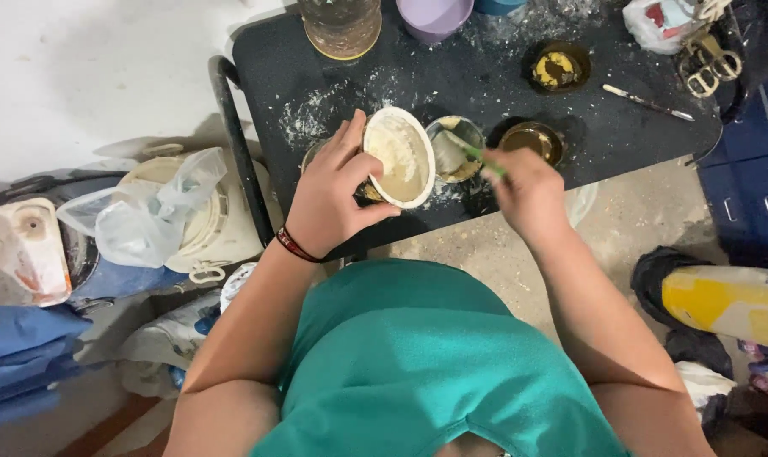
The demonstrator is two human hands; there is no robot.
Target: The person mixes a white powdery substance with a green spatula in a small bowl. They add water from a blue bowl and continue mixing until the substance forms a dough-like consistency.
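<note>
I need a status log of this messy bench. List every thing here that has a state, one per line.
White round bowl: tilted, gripped by the left hand, pale paste inside.
Green-handled spatula: held in the right hand, blade in a small tin.
Small tin: open.
Dark round tin: open, brown liquid inside.
Black table: dusted with white powder.

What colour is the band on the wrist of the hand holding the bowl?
Dark red with black, on the left hand's wristband, seen in the head view.
</note>
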